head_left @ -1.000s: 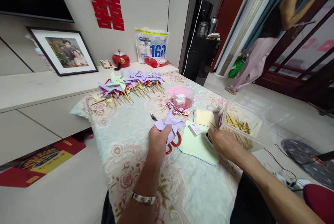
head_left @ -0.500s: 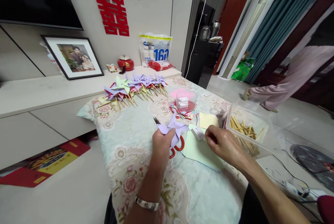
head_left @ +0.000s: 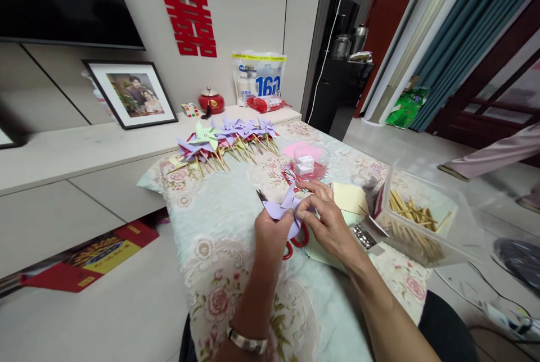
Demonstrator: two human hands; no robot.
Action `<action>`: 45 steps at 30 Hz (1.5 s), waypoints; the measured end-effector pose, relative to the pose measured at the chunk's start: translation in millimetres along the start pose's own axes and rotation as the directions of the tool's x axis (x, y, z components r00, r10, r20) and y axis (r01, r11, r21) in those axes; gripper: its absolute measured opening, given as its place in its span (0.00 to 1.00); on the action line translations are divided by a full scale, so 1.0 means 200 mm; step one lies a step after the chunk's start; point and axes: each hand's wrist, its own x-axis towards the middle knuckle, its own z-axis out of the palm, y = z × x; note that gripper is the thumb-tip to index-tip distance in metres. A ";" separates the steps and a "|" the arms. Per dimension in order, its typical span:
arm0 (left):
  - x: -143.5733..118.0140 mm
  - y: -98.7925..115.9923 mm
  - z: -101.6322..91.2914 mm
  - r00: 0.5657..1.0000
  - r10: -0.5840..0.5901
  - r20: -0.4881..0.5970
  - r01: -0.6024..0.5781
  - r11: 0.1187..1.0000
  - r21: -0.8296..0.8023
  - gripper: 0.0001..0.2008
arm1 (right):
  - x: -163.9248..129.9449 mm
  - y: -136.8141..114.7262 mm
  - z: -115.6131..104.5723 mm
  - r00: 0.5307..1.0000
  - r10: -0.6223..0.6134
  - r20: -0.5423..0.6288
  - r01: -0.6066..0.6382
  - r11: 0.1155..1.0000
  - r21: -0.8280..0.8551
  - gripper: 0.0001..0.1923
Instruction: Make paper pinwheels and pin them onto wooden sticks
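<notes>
The left hand (head_left: 272, 234) is clamping the pinwheel (head_left: 289, 201); the right hand (head_left: 327, 220), its grip unclear, is apparently fastening the centre, next needing aligned folds.

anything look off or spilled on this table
Nothing looks spilled. The one oddity is the clear plastic box: it seems to jut past the edge of the floral tablecloth, with floor behind its outer end, though its support is hidden.

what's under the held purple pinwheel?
Scissors: dark blade tips show past its upper-left side, red handles below right. The pinwheel and left hand cover their middle; anything else directly beneath is hidden.
</notes>
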 end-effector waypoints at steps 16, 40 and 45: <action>-0.04 0.04 0.03 0.999 0.032 -0.026 -0.030 0.999 0.043 0.04 | -0.04 0.05 0.01 0.996 0.076 -0.038 -0.071 0.988 0.136 0.07; -0.04 -0.04 0.00 0.981 0.179 0.073 -0.192 0.930 0.313 0.05 | -0.05 0.07 0.00 0.985 0.171 -0.011 -0.158 0.929 0.334 0.06; -0.05 -0.02 0.00 0.988 0.136 0.072 -0.152 0.941 0.302 0.05 | -0.06 0.09 0.01 0.978 0.211 -0.008 -0.184 0.873 0.451 0.01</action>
